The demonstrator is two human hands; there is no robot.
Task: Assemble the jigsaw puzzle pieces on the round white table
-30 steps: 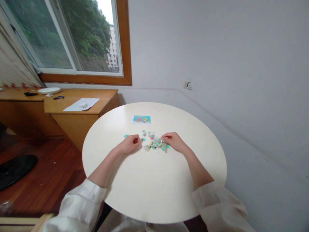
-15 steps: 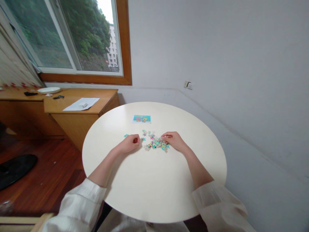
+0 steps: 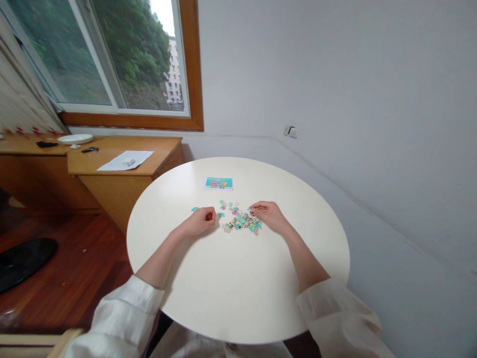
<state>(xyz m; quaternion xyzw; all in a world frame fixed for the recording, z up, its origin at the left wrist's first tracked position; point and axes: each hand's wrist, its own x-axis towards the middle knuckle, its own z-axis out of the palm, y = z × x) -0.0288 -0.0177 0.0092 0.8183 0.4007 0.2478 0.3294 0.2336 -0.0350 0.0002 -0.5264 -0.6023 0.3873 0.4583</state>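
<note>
A loose pile of jigsaw puzzle pieces, teal, yellow, pink and plain grey-beige, lies in the middle of the round white table. At its right edge, my right hand pinches a small puzzle piece between thumb and fingertips. My left hand rests on the table left of the pile, its fingers curled closed; whatever they may hold is hidden. Just off its fingertips lies a teal piece, and another teal piece sits behind the hand. Several pieces are spread behind the pile.
Toward the table's far side lies a small teal picture card with cartoon figures. A wooden cabinet at the back left bears a white paper sheet and a white plate. The wall runs along the right.
My right hand has shifted very slightly up and away from the pile, with a small piece at its fingertips. The left hand stays where it was.
</note>
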